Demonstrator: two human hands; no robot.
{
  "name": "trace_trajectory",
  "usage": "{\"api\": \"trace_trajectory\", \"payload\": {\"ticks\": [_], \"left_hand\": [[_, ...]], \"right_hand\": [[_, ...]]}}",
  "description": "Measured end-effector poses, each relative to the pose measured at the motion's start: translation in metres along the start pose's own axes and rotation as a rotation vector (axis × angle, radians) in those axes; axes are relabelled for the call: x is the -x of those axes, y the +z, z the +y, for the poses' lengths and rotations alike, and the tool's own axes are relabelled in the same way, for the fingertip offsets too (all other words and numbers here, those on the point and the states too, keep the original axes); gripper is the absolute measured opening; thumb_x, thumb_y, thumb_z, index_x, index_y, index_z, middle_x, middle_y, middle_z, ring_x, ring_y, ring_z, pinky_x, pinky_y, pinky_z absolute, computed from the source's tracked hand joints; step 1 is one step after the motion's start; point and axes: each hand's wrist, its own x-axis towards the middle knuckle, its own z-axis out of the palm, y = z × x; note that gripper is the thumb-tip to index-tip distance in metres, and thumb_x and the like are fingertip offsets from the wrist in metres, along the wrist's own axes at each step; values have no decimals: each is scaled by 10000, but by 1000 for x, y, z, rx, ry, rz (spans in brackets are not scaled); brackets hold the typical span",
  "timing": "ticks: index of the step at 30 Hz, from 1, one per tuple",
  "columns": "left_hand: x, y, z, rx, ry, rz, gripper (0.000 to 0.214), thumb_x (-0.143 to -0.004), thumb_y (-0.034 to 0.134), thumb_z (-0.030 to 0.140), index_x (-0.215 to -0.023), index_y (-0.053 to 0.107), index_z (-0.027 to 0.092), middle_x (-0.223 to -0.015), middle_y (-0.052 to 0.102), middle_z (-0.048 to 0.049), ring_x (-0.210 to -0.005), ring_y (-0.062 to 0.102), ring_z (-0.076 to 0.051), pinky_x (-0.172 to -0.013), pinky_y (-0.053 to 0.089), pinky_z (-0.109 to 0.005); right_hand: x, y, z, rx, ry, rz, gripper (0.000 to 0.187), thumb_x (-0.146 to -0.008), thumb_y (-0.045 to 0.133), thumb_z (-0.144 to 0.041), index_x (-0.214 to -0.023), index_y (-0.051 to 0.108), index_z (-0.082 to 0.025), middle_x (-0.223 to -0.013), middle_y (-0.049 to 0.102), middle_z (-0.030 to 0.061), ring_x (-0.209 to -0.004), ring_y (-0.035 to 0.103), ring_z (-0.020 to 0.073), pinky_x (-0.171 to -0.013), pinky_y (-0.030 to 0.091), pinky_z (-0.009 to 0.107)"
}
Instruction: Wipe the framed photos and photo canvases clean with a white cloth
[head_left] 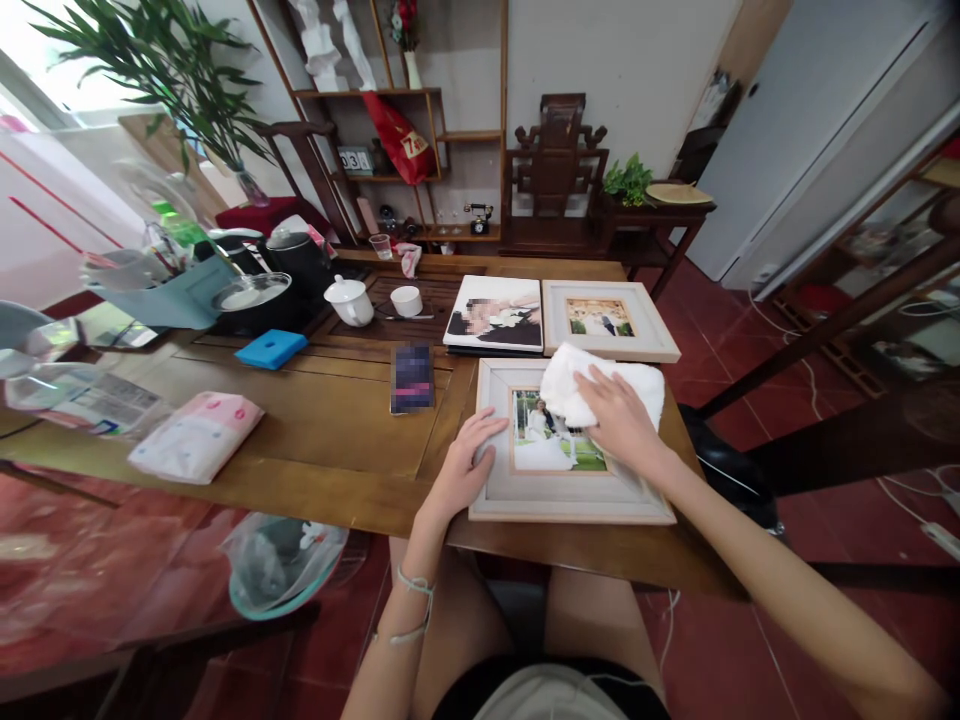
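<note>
A pale framed photo (570, 495) lies flat on the wooden table (330, 430) right in front of me. My left hand (465, 465) rests on its left border, fingers spread flat. My right hand (622, 420) presses a white cloth (600, 385) onto the upper right part of the frame's glass, fingers laid over the cloth. Behind it lie a second framed photo (609, 320) and an unframed photo print (495, 315).
A phone (412, 378) lies left of the frames. Further left are a tissue pack (196, 436), a blue sponge (271, 348), a teapot (349, 300), a cup (406, 300) and kettles. A lined bin (281, 565) stands below the table edge. Shelves and a carved chair stand behind.
</note>
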Motion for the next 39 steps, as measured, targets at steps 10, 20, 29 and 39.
{"api": "trace_trajectory", "payload": {"ticks": [10,20,29,39], "left_hand": [[1,1,-2,-3,-2,3,413,-915,460,104,-1278,611,230,-1294,626,-97,-1369,417,-258,-1143,324,-528],[0,1,-2,-9,23,4,423,-912,457,91,-1277,610,238,-1287,630,-91,-1366,421,-259,-1140,333,-521],[1,1,-4,-19,25,10,401,-913,459,101,-1270,609,205,-1299,622,-110,-1362,427,-258,-1143,327,-518],[1,1,-4,-21,17,9,407,-909,460,101,-1268,611,217,-1289,628,-99,-1367,419,-257,-1144,327,-515]], "right_hand": [[14,-31,-33,-49,-105,-324,660,-671,496,-1,-1330,525,-24,-1440,486,207,-1405,328,376,-1140,266,567],[51,-36,-15,-461,-332,-446,713,-744,520,-46,-1428,472,-243,-1513,419,64,-1422,331,271,-1160,278,491],[-33,-3,30,-144,-80,-29,716,-753,483,-66,-1460,379,-111,-1501,422,153,-1439,296,261,-1185,184,536],[36,-47,-54,-133,-248,-459,742,-637,457,13,-1377,485,-32,-1457,473,190,-1414,323,346,-1149,276,541]]}}
